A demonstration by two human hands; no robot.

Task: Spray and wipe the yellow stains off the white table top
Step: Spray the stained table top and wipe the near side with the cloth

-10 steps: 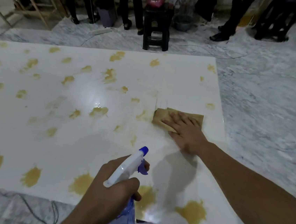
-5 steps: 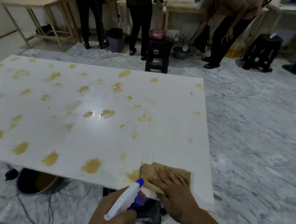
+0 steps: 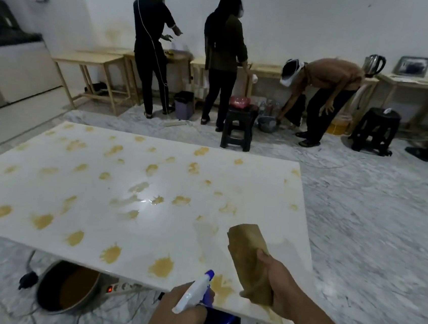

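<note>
Head view: right hand [image 3: 282, 290] grips cloth [image 3: 249, 255] above stained table top [image 3: 129, 205]; left hand [image 3: 178, 316] grips spray bottle [image 3: 194, 290].

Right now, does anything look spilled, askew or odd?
Yellow stains still blotch the white table top nearly everywhere. The right hand holds the tan folded cloth off the surface, not wiping.

Dim room, tabletop [image 3: 134, 206] glare, warped blurry edges

Right hand [image 3: 280, 287] lifted the brown cloth [image 3: 249, 258] off the table top [image 3: 47, 184], now gripping it upright
</note>
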